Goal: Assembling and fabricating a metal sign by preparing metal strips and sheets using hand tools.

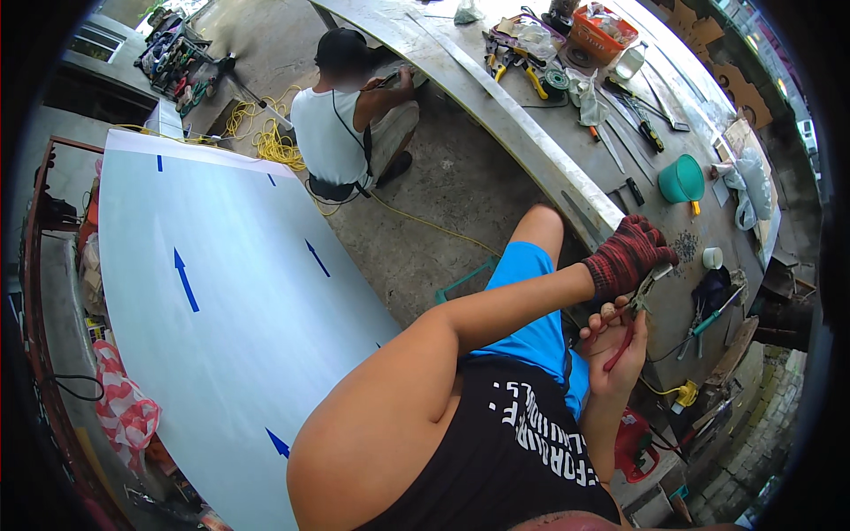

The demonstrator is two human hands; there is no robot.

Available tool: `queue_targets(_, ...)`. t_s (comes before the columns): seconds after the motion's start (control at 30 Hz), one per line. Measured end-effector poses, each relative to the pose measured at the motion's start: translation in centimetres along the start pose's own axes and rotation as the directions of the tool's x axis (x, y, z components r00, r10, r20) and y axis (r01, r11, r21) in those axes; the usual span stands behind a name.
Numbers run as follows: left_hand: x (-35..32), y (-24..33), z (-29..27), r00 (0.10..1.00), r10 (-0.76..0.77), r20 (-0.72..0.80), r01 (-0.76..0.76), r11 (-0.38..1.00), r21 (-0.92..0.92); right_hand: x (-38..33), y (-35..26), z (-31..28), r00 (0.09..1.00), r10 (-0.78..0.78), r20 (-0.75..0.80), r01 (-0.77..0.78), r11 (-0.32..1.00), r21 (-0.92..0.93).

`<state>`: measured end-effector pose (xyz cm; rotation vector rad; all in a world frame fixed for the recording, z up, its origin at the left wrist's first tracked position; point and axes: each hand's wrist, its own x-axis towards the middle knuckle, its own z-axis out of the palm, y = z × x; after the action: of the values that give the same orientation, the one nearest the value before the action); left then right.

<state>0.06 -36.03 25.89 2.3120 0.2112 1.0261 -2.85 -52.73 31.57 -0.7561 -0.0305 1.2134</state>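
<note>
My left hand [630,257], in a red and black knit glove, is closed over the near edge of the metal worktable, by the end of a long pale metal bar [567,173]. A small light metal piece shows under its fingers; what they grip is mostly hidden. Just below, my bare right hand [617,350] is wrapped round the red handles of a pair of pliers [627,341]. The handles stand apart, and the worn head of the pliers is right beneath the gloved fingers. A heap of small dark pieces [685,247] lies beside the glove on the tabletop.
Green cup [681,180], white tape roll [712,257], hammer [634,190] and orange basket [603,34] are on the worktable [531,115]. A person [341,119] crouches beyond my knee. Left stands a large pale sheet with blue arrows [221,292]. Yellow cord [270,142] trails over the floor.
</note>
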Motion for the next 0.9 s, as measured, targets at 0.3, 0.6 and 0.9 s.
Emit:
queue_targets(0.3, -0.3, -0.3, 0.5, 1.000, 0.001, 0.030, 0.000, 1.000, -0.009, 0.0, 0.0, -0.5, 1.000, -0.003, -0.025, 0.003, 1.000, -0.008)
queue_targets(0.6, -0.6, -0.3, 0.7, 0.999, 0.002, 0.049, -0.004, 0.999, 0.035, -0.5, -0.1, -1.2, 0.999, 0.040, 0.013, -0.041, 0.997, 0.059)
queue_targets(0.9, -3.2, -2.8, 4.3, 0.983, 0.052, 0.177, -0.055, 0.998, 0.013, -2.7, -0.8, -2.7, 1.000, -0.022, -0.007, 0.019, 0.967, -0.253)
